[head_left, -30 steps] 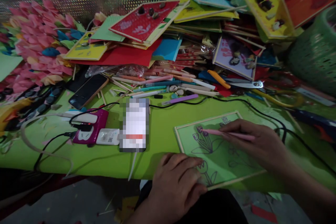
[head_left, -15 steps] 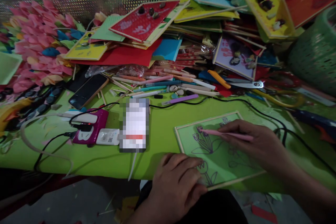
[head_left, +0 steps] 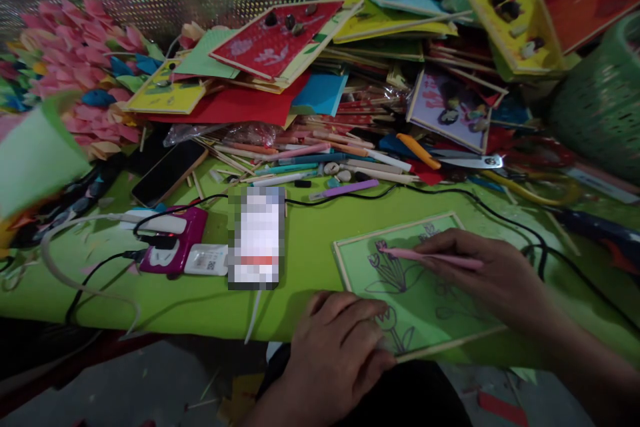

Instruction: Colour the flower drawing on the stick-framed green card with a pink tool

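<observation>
My right hand (head_left: 480, 273) grips a pink marker pen (head_left: 430, 256), its tip touching a flower head drawn on a green card (head_left: 420, 307). The card has a frame of thin wooden sticks and dark outlines of several flowers with leaves. My left hand (head_left: 340, 340) is closed over the card's lower left corner, fingers lying on its surface and the thumb by the near edge. Part of the drawing is under my right hand.
Left of the card lie a phone (head_left: 257, 237) with a blurred screen, a magenta power strip (head_left: 187, 227) and cables. Behind are loose pens, a purple pen (head_left: 350, 189), heaped framed cards (head_left: 280, 40) and pink paper flowers (head_left: 75, 53). A green basket (head_left: 600, 93) stands right.
At the far left, a light green paper sheet has swung up and to the right over the paper flowers. My hands and the pen look almost unmoved.
</observation>
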Action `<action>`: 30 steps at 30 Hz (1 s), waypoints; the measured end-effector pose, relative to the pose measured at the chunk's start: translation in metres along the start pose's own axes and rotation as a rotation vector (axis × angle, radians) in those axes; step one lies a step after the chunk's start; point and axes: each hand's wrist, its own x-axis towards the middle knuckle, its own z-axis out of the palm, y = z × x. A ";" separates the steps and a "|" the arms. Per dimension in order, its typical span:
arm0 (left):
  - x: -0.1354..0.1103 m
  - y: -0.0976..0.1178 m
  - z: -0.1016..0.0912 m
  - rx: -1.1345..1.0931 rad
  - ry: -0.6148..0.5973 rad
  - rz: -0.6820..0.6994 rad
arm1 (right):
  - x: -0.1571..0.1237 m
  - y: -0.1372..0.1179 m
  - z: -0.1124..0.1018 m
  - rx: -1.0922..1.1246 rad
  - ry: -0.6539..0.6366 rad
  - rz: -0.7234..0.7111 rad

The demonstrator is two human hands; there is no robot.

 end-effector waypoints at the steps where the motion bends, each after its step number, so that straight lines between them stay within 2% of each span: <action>1: 0.000 0.000 0.000 -0.001 0.007 0.004 | 0.000 0.000 0.000 -0.002 -0.003 0.000; 10: 0.003 0.001 -0.001 -0.010 0.032 0.006 | -0.002 0.003 0.002 -0.001 -0.005 0.006; 17: 0.001 0.000 0.000 -0.005 0.008 -0.004 | -0.003 0.006 0.002 0.013 0.004 0.009; 20: 0.001 0.000 -0.001 -0.008 0.018 0.005 | -0.002 0.009 -0.002 0.060 0.017 0.019; 25: 0.001 0.001 -0.001 0.002 0.019 0.001 | -0.004 0.017 -0.006 0.192 0.114 0.003; 30: 0.002 0.001 -0.002 -0.005 0.011 -0.002 | -0.005 0.024 -0.008 0.323 0.116 -0.008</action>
